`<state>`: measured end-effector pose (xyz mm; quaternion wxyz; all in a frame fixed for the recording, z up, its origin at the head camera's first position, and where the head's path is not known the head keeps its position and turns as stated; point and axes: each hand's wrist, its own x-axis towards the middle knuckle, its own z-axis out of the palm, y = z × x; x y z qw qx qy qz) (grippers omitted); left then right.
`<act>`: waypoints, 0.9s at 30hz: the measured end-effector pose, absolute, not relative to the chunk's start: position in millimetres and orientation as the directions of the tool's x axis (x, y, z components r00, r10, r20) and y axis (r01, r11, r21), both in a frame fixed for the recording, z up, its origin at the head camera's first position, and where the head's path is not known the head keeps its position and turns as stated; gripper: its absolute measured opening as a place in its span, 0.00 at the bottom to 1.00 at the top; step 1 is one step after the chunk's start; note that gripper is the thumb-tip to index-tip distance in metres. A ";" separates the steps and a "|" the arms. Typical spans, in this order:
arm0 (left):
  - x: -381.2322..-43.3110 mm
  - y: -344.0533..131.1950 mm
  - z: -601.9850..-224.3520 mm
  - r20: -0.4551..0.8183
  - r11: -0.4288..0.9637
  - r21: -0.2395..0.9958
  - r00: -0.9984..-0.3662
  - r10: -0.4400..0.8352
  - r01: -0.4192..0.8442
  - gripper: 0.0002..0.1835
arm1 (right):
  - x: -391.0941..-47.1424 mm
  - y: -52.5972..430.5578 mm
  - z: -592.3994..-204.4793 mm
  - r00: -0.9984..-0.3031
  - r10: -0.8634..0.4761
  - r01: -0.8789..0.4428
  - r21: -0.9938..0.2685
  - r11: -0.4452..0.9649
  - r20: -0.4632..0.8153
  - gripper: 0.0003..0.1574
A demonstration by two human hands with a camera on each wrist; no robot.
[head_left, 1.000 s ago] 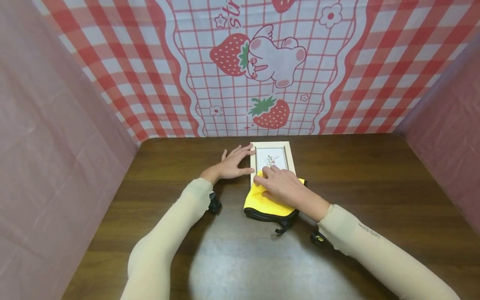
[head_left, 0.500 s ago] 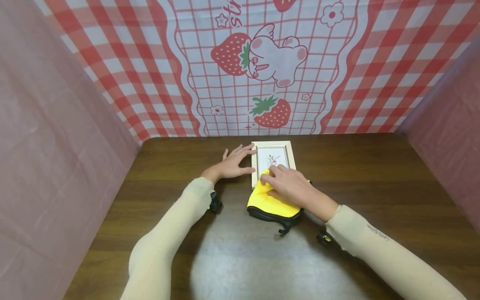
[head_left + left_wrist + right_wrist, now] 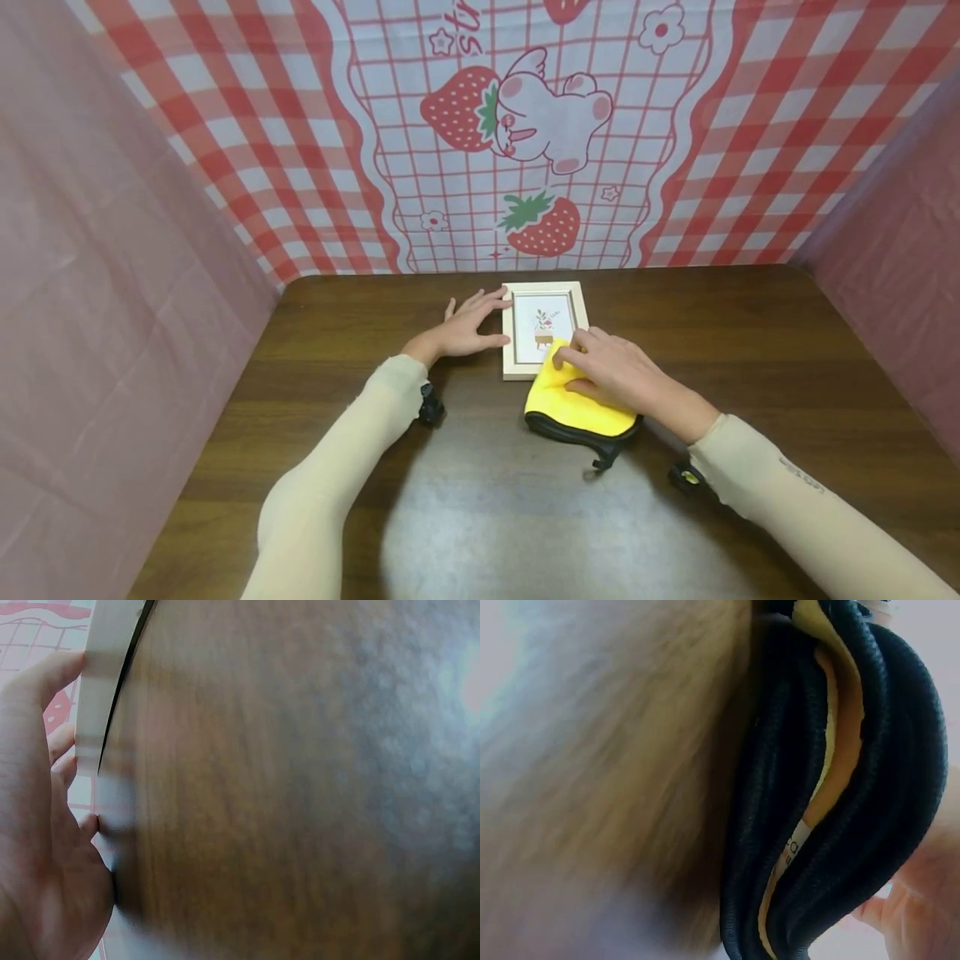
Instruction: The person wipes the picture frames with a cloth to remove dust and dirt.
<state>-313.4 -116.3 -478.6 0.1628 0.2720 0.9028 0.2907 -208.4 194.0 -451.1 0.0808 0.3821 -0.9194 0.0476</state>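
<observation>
A picture frame (image 3: 508, 358) with a pale border lies flat on the wooden table, its print showing a small plant. My left hand (image 3: 463, 329) has its fingers spread, and the fingertips and thumb touch the frame's left edge. The left wrist view shows the same hand (image 3: 45, 802) against the frame's pale side (image 3: 105, 690). With curled fingers, my right hand (image 3: 611, 371) grips a folded yellow cloth (image 3: 562, 404) with black edging over the frame's lower right corner. Close up in the right wrist view, the cloth's black edging (image 3: 900, 750) hides most of that hand.
The brown wooden table (image 3: 337, 333) reaches back to a red and white checked curtain (image 3: 315, 167) with strawberries. Pink cloth walls (image 3: 112, 292) stand at both sides. A black wrist device (image 3: 430, 406) sits under the left sleeve.
My right hand has moved to the right with the yellow cloth, uncovering the frame's lower left part and more of the print. The left hand and the frame stay in place.
</observation>
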 end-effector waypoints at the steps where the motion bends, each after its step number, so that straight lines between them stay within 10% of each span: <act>1: -314.2 -116.1 -479.5 -0.136 0.678 0.621 -0.798 0.587 0.393 0.44 | -207.9 196.7 -451.3 -0.700 -0.689 -0.705 -0.033 0.708 0.185 0.24; 27: -314.3 -116.3 -480.0 -0.135 0.690 0.600 -0.799 0.586 0.405 0.44 | -205.5 183.0 -450.7 -0.678 -0.706 -0.725 -0.026 0.688 0.206 0.21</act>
